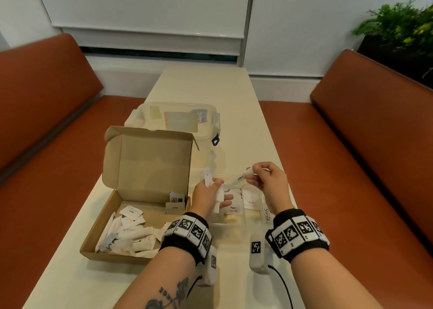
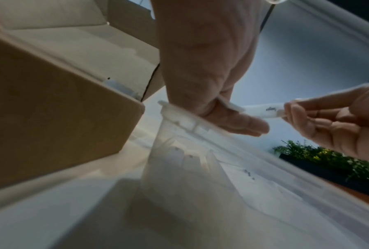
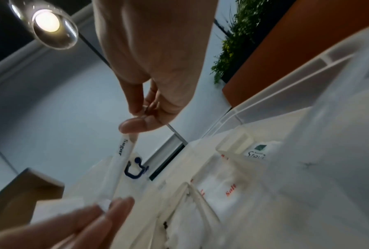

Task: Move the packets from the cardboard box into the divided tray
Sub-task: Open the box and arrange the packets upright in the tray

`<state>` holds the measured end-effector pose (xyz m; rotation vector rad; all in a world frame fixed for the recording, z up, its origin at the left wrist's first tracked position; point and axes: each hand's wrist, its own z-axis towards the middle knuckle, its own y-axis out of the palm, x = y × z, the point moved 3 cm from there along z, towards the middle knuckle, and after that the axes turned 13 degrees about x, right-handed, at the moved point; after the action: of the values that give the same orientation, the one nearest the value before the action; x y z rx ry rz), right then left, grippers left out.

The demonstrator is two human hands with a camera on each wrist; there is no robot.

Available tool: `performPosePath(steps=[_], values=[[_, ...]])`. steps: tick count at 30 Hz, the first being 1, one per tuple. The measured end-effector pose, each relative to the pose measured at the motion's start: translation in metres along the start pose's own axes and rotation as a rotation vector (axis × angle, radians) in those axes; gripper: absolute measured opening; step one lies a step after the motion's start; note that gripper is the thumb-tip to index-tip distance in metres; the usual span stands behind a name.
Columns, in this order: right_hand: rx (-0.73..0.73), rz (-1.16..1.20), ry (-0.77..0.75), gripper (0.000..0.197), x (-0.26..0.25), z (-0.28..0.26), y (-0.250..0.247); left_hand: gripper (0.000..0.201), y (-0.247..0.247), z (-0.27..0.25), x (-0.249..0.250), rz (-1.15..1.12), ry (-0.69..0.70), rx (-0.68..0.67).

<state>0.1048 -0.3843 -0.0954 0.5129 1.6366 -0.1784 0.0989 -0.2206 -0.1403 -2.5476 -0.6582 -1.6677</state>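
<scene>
Packets [image 1: 127, 233] still lie heaped in our open cardboard box [image 1: 98, 229] on the desk [image 1: 70, 280], and others labelled salt, pepper and stevia already sit in the clear divided tray [image 1: 234, 222] just right of it. Above the tray, our left hand [image 1: 207, 197] grips a few white packets while our right hand [image 1: 267, 182] pinches one end of a sugar stick [image 1: 239, 178] reaching between both hands
</scene>
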Motion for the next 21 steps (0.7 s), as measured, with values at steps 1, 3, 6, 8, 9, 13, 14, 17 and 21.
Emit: performPosePath(steps=[1,3,6,8,9,13,14,17,21], values=[[-0.003,0.025,-0.009,0.005,-0.003,0.0,-0.001,0.017,0.001,0.0,0.0,0.001,0.008,0.008],[0.002,0.026,-0.022,0.003,-0.004,0.0,-0.003,0.021,0.001,-0.001,0.001,0.003,0.019,0.015],[0.053,-0.032,-0.04,0.007,-0.001,0.0,-0.004,0.02,0.002,-0.003,0.003,-0.004,0.055,-0.011],[0.083,-0.033,-0.03,0.011,0.002,0.002,-0.004,0.014,0.004,-0.005,0.005,0.01,0.08,-0.041],[0.088,-0.013,-0.012,0.014,0.003,0.002,-0.003,0.011,0.005,-0.006,0.006,0.018,0.091,-0.056],[0.034,-0.012,0.117,0.019,0.013,-0.002,0.002,0.009,0.004,-0.006,0.008,0.043,0.156,-0.031],[0.005,-0.034,0.118,0.017,0.014,-0.003,0.004,0.009,0.004,-0.006,0.008,0.057,0.171,-0.023],[-0.002,-0.055,0.083,0.012,0.015,-0.002,0.005,0.009,0.002,-0.005,0.009,0.095,0.208,-0.006],[-0.071,-0.097,0.1,0.013,0.015,-0.006,0.01,0.007,0.001,-0.003,0.01,0.088,0.227,0.007]])
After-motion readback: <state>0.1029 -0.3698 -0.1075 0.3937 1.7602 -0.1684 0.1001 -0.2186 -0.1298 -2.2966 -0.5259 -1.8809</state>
